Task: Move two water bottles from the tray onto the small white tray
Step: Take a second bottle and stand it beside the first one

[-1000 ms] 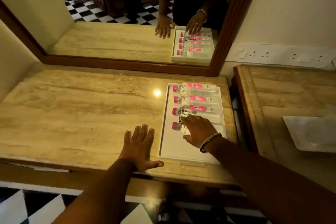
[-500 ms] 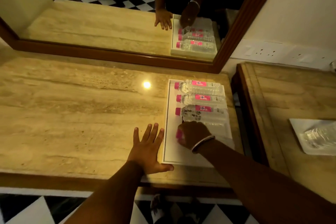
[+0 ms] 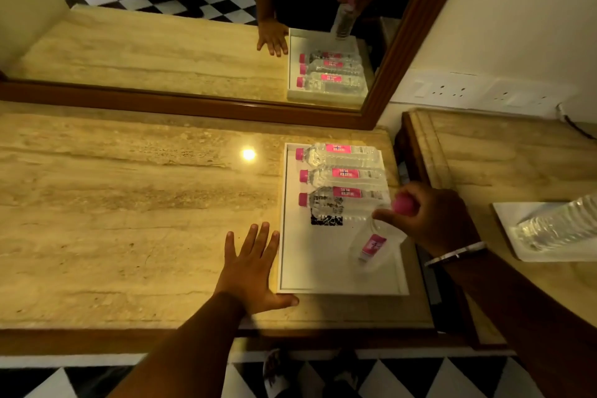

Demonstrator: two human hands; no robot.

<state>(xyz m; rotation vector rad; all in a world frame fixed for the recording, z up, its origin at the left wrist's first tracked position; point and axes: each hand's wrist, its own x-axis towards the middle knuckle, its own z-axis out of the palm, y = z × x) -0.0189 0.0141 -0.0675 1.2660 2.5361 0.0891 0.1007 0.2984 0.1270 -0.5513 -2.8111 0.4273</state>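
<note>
My right hand [image 3: 429,215] grips a water bottle [image 3: 376,241] by its pink cap, lifted over the tray [image 3: 318,281]. My left hand [image 3: 253,268] lies flat, fingers spread, on the counter [image 3: 129,203]. At three o'clock, the small white tray [image 3: 513,215] holds one bottle [image 3: 555,224].

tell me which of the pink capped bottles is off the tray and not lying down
The bottle in the right hand, gripped at its pink cap and hanging over the tray. The other three bottles with pink caps lie flat in a row on the tray.
</note>
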